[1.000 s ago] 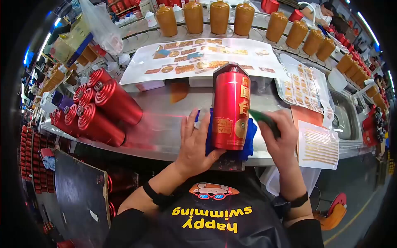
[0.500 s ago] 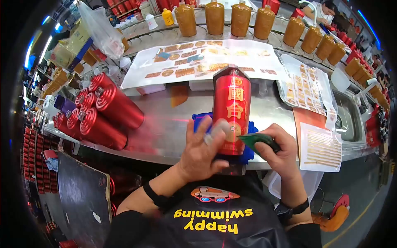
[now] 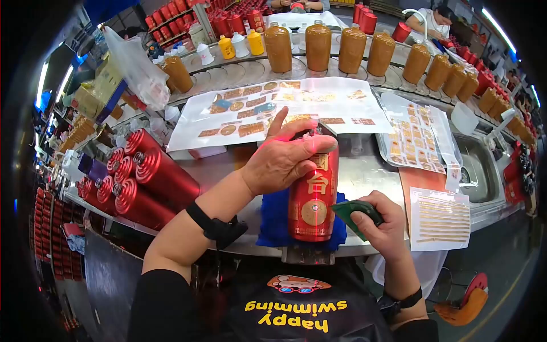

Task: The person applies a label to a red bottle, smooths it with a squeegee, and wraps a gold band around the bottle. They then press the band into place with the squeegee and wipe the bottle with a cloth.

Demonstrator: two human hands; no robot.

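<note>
A red bottle (image 3: 312,214) with gold characters and a round gold emblem lies tilted over a blue cloth (image 3: 274,219), its base toward me. My left hand (image 3: 279,159) is over its upper end, fingers spread, with one fingertip across the top characters and the thumb by the bottle's left side. That hand hides part of the bottle's upper end. In my right hand (image 3: 387,225) is a green scraper (image 3: 356,216), held between thumb and fingers. The scraper's edge is close to the bottle's lower right side.
White sheets with gold stickers (image 3: 228,130) lie behind the bottle. More stickers are on a tray (image 3: 413,134) and a strip sheet (image 3: 439,219) at right, near a sink (image 3: 478,171). Red bottles (image 3: 165,179) lie at left. Brown bottles (image 3: 318,48) line the conveyor; a person (image 3: 433,25) sits beyond.
My left hand has moved up from the lower emblem to the bottle's upper end. My right hand still holds the scraper beside the bottle. The view has shifted slightly.
</note>
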